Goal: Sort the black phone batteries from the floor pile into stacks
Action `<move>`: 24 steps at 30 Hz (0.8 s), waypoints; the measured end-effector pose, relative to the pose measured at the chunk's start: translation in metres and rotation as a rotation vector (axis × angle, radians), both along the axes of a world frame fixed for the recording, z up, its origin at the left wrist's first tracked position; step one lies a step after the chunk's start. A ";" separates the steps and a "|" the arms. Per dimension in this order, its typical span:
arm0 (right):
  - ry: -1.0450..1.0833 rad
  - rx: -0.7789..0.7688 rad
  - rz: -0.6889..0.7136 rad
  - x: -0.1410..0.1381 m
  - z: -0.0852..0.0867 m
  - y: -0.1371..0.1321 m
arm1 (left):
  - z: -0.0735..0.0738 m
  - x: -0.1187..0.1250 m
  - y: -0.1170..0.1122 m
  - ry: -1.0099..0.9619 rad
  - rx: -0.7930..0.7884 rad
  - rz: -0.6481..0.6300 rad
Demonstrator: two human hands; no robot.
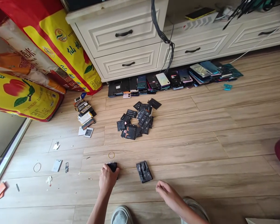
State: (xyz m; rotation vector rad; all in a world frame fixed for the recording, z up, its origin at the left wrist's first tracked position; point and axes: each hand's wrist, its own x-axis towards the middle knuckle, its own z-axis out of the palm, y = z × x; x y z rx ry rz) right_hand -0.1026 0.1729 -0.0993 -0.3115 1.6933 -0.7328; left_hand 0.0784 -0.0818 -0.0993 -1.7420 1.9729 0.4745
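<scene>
My left hand (pixel 107 179) is closed around a black phone battery (pixel 112 166) at the floor, with the fingers partly covering it. A small stack of black phone batteries (pixel 144 171) lies to its right, between my two hands. My right hand (pixel 163 188) is just right of that stack, apart from it. Its fingers are curled together, and whether anything is inside them is hidden. Farther ahead is a loose heap of black phone batteries (pixel 143 119). A yellow rubber band (pixel 111 155) lies just beyond my left hand.
Stacked phones (pixel 163 80) line the base of a white cabinet (pixel 128 59). A row of mixed batteries (pixel 85 110) lies left, near large rice sacks (pixel 25 96). A pale battery (pixel 57 165) and scraps are scattered left. My shoes (pixel 121 215) are at the bottom.
</scene>
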 end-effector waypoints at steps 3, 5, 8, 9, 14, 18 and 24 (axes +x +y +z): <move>0.030 -0.021 0.019 -0.024 0.000 -0.008 | -0.001 0.000 0.000 0.009 -0.003 0.005; 0.141 -0.070 0.026 -0.056 0.001 -0.017 | -0.001 0.001 0.000 0.005 -0.008 0.007; 0.381 -0.111 -0.025 -0.118 -0.003 -0.039 | -0.001 0.002 0.000 -0.002 0.000 0.026; 0.441 -0.106 -0.048 -0.138 -0.005 -0.050 | -0.001 0.002 0.000 0.000 0.007 0.036; 0.599 -0.128 -0.200 -0.196 -0.020 -0.130 | 0.005 -0.002 -0.008 -0.017 0.072 0.091; 0.659 -0.172 -0.343 -0.191 -0.030 -0.194 | 0.014 -0.007 -0.013 -0.042 0.122 0.114; 0.733 -0.142 -0.548 -0.177 -0.051 -0.242 | 0.036 0.004 -0.005 0.055 -0.103 0.086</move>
